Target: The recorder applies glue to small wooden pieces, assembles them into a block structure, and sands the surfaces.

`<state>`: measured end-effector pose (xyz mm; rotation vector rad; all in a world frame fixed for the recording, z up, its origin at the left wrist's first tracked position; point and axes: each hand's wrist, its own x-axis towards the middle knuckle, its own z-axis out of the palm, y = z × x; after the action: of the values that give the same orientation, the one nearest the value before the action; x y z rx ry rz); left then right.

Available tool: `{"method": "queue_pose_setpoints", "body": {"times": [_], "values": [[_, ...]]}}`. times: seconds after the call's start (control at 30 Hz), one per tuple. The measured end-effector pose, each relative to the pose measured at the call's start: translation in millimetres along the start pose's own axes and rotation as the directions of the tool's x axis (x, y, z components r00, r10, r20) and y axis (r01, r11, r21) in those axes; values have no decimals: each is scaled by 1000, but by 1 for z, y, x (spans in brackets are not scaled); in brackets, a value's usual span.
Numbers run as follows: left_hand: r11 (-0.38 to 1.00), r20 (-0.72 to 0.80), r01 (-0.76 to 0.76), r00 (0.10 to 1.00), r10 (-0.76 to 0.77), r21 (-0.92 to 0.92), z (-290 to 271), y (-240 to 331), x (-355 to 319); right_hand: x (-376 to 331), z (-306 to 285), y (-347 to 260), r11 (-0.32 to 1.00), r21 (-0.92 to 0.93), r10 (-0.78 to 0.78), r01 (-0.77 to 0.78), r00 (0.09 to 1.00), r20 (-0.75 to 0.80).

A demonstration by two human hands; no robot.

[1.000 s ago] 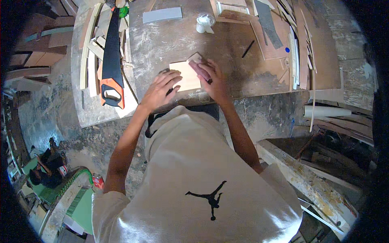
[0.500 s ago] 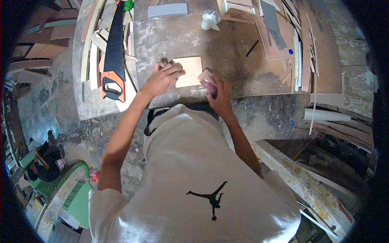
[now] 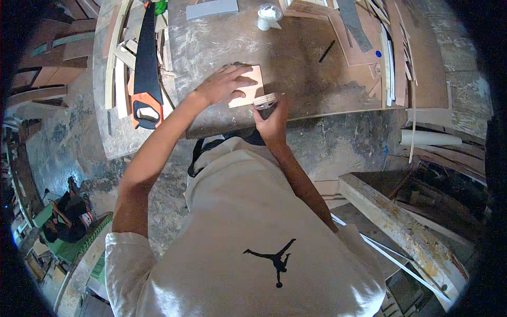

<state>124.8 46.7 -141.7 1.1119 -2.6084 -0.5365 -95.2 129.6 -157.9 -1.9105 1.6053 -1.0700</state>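
Note:
A small pale rectangular wooden board (image 3: 255, 75) lies flat near the front edge of the workbench. My left hand (image 3: 224, 84) rests on its left part with the fingers spread, pressing on the surface. In my right hand (image 3: 273, 119) is a small wooden block (image 3: 265, 99) with a pale, layered-looking edge and something dark below it. This block is at the board's near right corner and seems to touch it. My right palm and fingers hide part of the block.
A handsaw (image 3: 147, 100) with an orange and black handle lies on wood strips (image 3: 123, 58) at left. Farther back are a grey flat piece (image 3: 212, 9) and a white plastic cup (image 3: 269, 17). A black pen-like stick (image 3: 327, 51) lies at right. Another person (image 3: 68, 214) is at lower left.
My left hand has moved right and flattened onto the board. My right hand has brought the block left and nearer to me, to the board's near right corner.

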Motion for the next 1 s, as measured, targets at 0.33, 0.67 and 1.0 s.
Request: {"method": "queue_pose_setpoints", "body": {"times": [0.33,0.67,1.0], "values": [[998,-9,-19,1000,19,64,-7,0,1,-11,39,-29,995,55,-96,86,970,223],[1000,-6,12,1000,-12,10,-3,0,-5,44,-52,62,984,65,169,-163,982,-86],[721,-422,453,597,-683,-525,18,47,-31,79,-30,45,962,-173,253,-210,924,285]]}}
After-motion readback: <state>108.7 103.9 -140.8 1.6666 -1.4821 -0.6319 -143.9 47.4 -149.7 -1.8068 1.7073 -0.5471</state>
